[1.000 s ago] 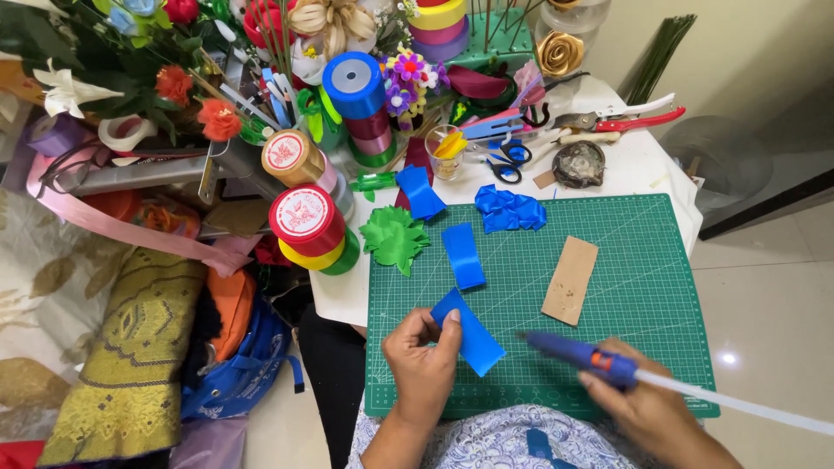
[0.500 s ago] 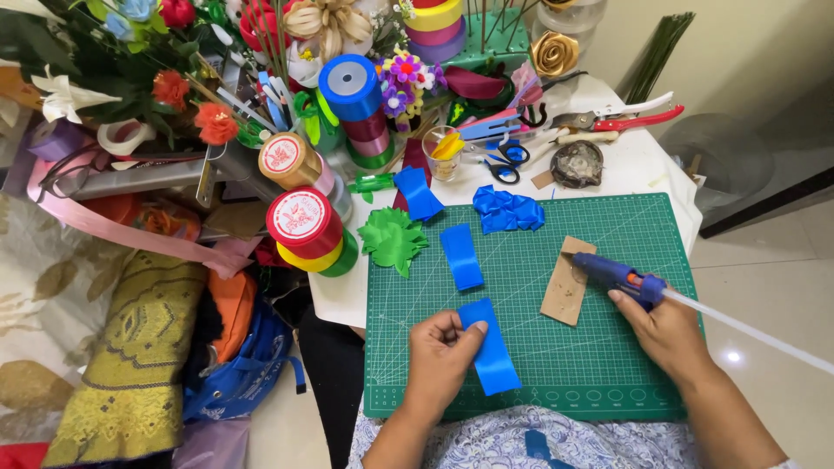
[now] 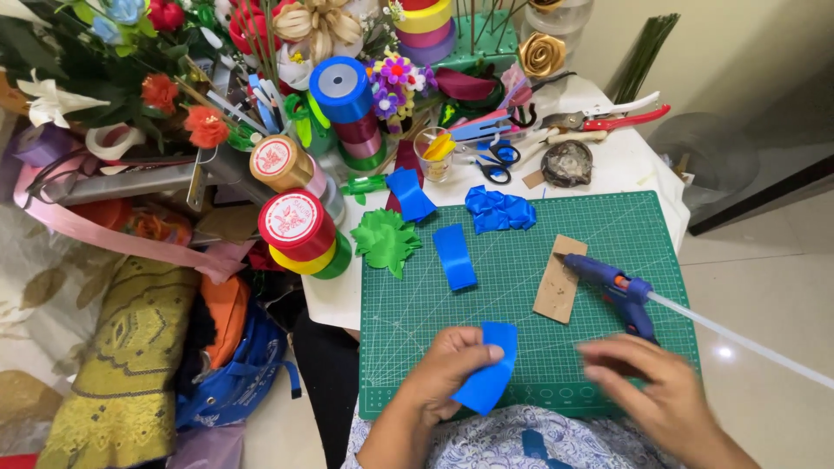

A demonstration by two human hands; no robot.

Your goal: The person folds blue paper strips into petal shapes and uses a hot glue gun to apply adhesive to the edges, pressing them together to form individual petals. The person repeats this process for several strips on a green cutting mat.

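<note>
a yellow item, unclear in kind, is held in a small clear cup (image 3: 433, 155) behind the green cutting mat (image 3: 521, 347). a blue ribbon strip (image 3: 488, 369) is pinched by the left hand (image 3: 447, 372); the blurred, open right hand (image 3: 647, 382) is seen just below the blue glue gun (image 3: 618, 291).
</note>
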